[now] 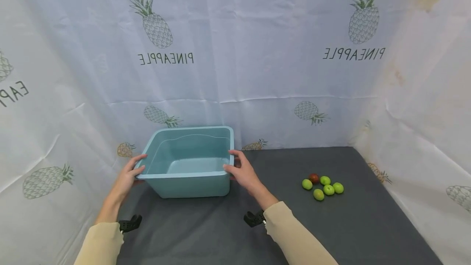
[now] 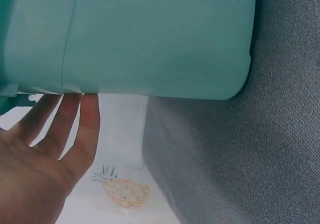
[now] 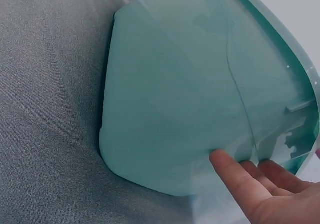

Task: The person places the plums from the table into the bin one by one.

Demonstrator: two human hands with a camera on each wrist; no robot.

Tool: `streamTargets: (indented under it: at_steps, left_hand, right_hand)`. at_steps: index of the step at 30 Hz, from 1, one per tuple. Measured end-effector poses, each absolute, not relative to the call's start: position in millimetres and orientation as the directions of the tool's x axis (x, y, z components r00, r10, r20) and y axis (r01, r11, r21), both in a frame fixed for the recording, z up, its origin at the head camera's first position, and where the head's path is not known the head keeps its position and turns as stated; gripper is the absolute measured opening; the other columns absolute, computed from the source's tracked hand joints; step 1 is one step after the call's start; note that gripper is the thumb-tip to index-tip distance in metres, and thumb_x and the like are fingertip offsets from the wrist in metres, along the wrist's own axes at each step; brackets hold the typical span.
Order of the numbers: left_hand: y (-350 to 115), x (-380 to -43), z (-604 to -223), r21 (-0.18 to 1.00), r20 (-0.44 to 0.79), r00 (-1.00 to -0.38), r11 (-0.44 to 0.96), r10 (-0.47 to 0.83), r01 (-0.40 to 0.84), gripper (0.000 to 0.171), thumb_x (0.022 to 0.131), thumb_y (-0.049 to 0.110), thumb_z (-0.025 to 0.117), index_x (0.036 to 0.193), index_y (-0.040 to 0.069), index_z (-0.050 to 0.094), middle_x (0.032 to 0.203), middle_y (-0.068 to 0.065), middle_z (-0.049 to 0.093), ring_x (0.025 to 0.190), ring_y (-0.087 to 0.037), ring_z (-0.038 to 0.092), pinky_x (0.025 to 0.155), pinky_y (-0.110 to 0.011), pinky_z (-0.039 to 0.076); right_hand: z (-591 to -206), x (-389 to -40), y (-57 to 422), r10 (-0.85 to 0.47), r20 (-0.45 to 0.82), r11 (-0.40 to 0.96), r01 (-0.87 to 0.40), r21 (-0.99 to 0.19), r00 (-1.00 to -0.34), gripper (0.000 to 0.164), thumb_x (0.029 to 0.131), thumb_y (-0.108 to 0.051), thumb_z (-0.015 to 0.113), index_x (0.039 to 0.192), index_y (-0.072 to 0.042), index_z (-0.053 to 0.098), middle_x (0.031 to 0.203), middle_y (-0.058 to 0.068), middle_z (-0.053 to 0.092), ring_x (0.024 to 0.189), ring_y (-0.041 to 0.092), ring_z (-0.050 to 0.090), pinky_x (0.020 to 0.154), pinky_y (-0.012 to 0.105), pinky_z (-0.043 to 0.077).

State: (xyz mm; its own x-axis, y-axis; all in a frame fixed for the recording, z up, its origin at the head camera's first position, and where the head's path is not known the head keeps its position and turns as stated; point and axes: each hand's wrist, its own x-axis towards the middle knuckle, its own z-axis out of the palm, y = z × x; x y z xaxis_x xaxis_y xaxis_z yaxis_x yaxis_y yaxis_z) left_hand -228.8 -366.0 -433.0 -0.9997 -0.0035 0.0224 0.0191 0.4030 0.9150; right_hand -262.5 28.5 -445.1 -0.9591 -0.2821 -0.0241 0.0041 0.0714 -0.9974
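A teal plastic basin (image 1: pixel 195 186) sits at the back left of the dark cloth, with nothing inside it. My left hand (image 1: pixel 126 177) grips its left rim, some fingers over the edge and others below. In the left wrist view, the fingertips (image 2: pixel 89 104) of that hand press against the outer wall under the rim. My right hand (image 1: pixel 243 171) holds the opposite rim near the front right corner. Seen from the right wrist, its fingers (image 3: pixel 235 171) lie along the basin's outer side, while the thumb is out of that view.
To the right on the dark cloth (image 1: pixel 279 224) lies a loose group of several green fruits (image 1: pixel 328 190) and one dark red fruit (image 1: pixel 314 178). White curtains printed with pineapples (image 1: pixel 257 77) hang behind and at both sides.
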Motion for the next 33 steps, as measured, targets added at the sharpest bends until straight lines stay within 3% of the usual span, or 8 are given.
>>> streamTargets:
  at_steps: [2, 5, 8, 14, 33]
  left_hand:
    - [-364, -228, -433, 0.915, 0.024, -1.000, 0.403, -0.005, 0.020, 0.056, 0.111, 0.026, 0.038, 0.161, 0.005, 0.021, 0.166, -0.027, 0.003, 0.144, -0.054, 0.024, 0.100, -0.058, 0.044]
    - [-363, -227, -433, 0.917, 0.028, -1.000, 0.397, -0.008, 0.023, 0.056, 0.111, 0.026, 0.039, 0.160, 0.004, 0.022, 0.167, -0.026, 0.004, 0.143, -0.053, 0.026, 0.093, -0.042, 0.050]
    - [-362, -227, -433, 0.921, 0.030, -1.000, 0.389, -0.007, 0.025, 0.057, 0.111, 0.028, 0.040, 0.160, 0.005, 0.023, 0.167, -0.026, 0.005, 0.143, -0.052, 0.028, 0.088, -0.034, 0.051]
    - [-358, -226, -434, 0.919, 0.030, -1.000, 0.393, -0.004, 0.026, 0.056, 0.111, 0.025, 0.040, 0.160, 0.004, 0.024, 0.167, -0.024, 0.005, 0.141, -0.050, 0.030, 0.084, -0.031, 0.051]
    - [-335, -223, -432, 0.919, 0.048, -0.999, 0.393, -0.012, 0.039, 0.051, 0.109, 0.017, 0.042, 0.157, 0.003, 0.031, 0.165, -0.027, 0.015, 0.134, -0.046, 0.039, 0.078, -0.026, 0.051]
  right_hand:
    - [-432, -254, 32, -0.285, -0.024, 0.076, 0.002, -0.997, -0.958, 0.058, 0.101, -0.018, 0.063, 0.154, -0.012, 0.039, 0.145, 0.022, 0.047, 0.130, 0.039, 0.053, 0.094, 0.052, 0.052]
    - [-432, -252, 34, -0.276, -0.017, 0.071, -0.002, -0.997, -0.961, 0.057, 0.100, -0.018, 0.064, 0.153, -0.014, 0.041, 0.143, 0.021, 0.048, 0.128, 0.037, 0.054, 0.095, 0.053, 0.051]
    - [-443, -257, 36, -0.262, -0.008, 0.059, -0.008, -0.998, -0.965, 0.057, 0.099, -0.022, 0.066, 0.151, -0.020, 0.044, 0.143, 0.018, 0.049, 0.127, 0.034, 0.056, 0.094, 0.055, 0.051]
    - [-450, -260, 41, -0.251, 0.000, 0.066, -0.017, -0.998, -0.968, 0.058, 0.097, -0.025, 0.068, 0.151, -0.019, 0.044, 0.144, 0.018, 0.049, 0.127, 0.033, 0.056, 0.090, 0.050, 0.054]
    - [-446, -253, 62, -0.185, -0.005, 0.073, -0.009, -0.997, -0.983, 0.056, 0.095, -0.016, 0.065, 0.148, -0.017, 0.048, 0.142, 0.023, 0.049, 0.123, 0.037, 0.059, 0.089, 0.054, 0.054]
